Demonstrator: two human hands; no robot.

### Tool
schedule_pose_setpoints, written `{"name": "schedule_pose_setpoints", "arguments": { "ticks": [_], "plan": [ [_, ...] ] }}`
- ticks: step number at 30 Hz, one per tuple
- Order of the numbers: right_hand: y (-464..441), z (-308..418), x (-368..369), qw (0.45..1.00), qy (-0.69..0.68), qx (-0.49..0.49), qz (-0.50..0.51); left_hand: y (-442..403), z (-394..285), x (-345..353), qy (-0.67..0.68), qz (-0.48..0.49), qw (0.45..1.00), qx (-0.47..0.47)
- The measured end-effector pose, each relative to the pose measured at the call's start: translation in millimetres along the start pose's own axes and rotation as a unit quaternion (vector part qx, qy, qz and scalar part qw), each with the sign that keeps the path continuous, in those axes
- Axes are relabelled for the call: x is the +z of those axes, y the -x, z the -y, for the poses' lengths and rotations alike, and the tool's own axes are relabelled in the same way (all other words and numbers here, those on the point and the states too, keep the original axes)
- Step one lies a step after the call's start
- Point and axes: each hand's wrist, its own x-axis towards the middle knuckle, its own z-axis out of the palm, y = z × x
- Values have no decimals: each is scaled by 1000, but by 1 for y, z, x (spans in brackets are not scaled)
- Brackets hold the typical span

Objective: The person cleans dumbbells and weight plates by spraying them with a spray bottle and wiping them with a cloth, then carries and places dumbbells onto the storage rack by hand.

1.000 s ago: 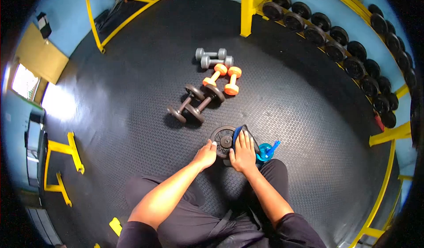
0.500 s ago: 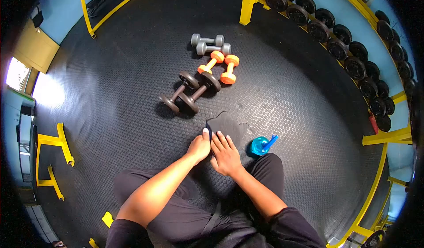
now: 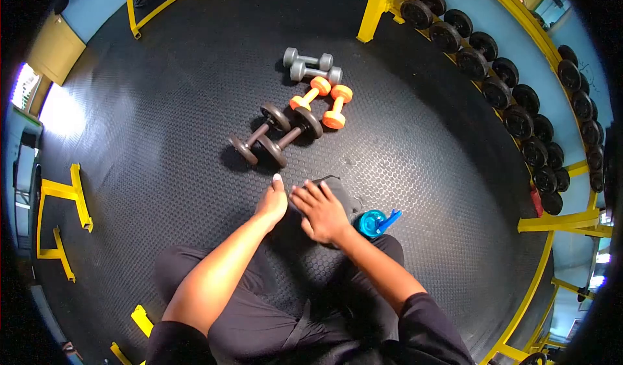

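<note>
A dark grey folded cloth (image 3: 339, 188) lies on the floor in front of my crossed legs. My right hand (image 3: 320, 213) is over it, palm down, with the fingers spread and nothing gripped. Just left of the cloth, my left hand (image 3: 271, 204) is turned on its side, thumb stretched away from me. Its other fingers are hidden behind the hand, so I cannot see whether they hold the cloth's edge. A blue translucent bottle (image 3: 372, 224) with a blue strap-like lid stands right of my right hand, close to my knee.
Ahead lie two dark brown dumbbells (image 3: 283, 141), two orange dumbbells (image 3: 335, 115) and two grey dumbbells (image 3: 316, 73) on the black textured floor (image 3: 428, 170). A yellow rack (image 3: 559, 223) with several black dumbbells curves along the right. Yellow metal frames (image 3: 79, 199) stand at left.
Both hands have moved slightly left and apart from each other. The right hand's fingers are spread wider. The whole view has shifted a little as my head moved.
</note>
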Motion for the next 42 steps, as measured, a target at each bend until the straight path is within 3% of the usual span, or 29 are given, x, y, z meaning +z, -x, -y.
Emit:
{"name": "schedule_pose_setpoints", "arguments": {
  "ticks": [2, 4, 7, 8, 10, 12, 14, 15, 16, 20, 22, 26, 29, 32, 34, 35, 38, 39, 40, 42],
  "plan": [
    [-22, -16, 4, 999, -10, 43, -23, 18, -24, -10, -84, 18, 996, 24],
    [-30, -29, -9, 987, -51, 150, 30, 20, -23, -7, -124, 73, 983, 118],
    [-4, -56, 19, 928, -208, 305, -41, 27, -27, -5, -172, 113, 972, 116],
    [7, -55, 24, 929, -209, 304, -39, 26, -25, -3, -180, 138, 967, 118],
    [35, -45, 38, 827, -333, 444, -85, 20, -10, 7, -174, 128, 968, 125],
    [62, -19, 62, 749, -427, 470, -190, 17, -5, 12, -171, 120, 968, 136],
    [85, 0, 93, 683, -502, 489, -205, 16, -7, 13, -83, 108, 985, 103],
    [89, 5, 101, 610, -585, 486, -223, 16, -10, 11, -86, 111, 984, 108],
    [91, 0, 108, 609, -583, 488, -228, 16, -11, 10, -72, 122, 985, 96],
    [49, -34, 65, 740, -439, 458, -223, 10, -14, 8, -26, 131, 988, 74],
    [14, -50, 35, 786, -372, 476, -127, 14, -27, -2, -40, 93, 988, 119],
    [-44, -46, 9, 903, -199, 380, 28, 24, -39, -3, -41, 61, 990, 121],
    [-62, -8, 18, 968, 25, 247, 45, 34, -55, -7, -43, 42, 989, 132],
    [-53, 23, 54, 986, 53, 141, -70, 37, -62, -7, -25, 4, 989, 145],
    [-36, 33, 71, 997, 54, 30, -44, 36, -63, -7, -19, 8, 989, 149],
    [-22, 43, 56, 989, 135, -11, 62, 37, -63, -7, -20, 5, 988, 153],
    [17, 47, 39, 973, 205, -77, 74, 37, -63, -6, -23, 12, 987, 161],
    [32, 41, 42, 975, 206, -79, -7, 37, -62, -5, -24, 7, 987, 161],
    [46, 31, 46, 975, 208, -75, -8, 37, -61, -4, -26, 2, 986, 163],
    [71, 7, 54, 966, 158, -128, -161, 35, -59, -2, -36, 6, 986, 165]
  ]
}}
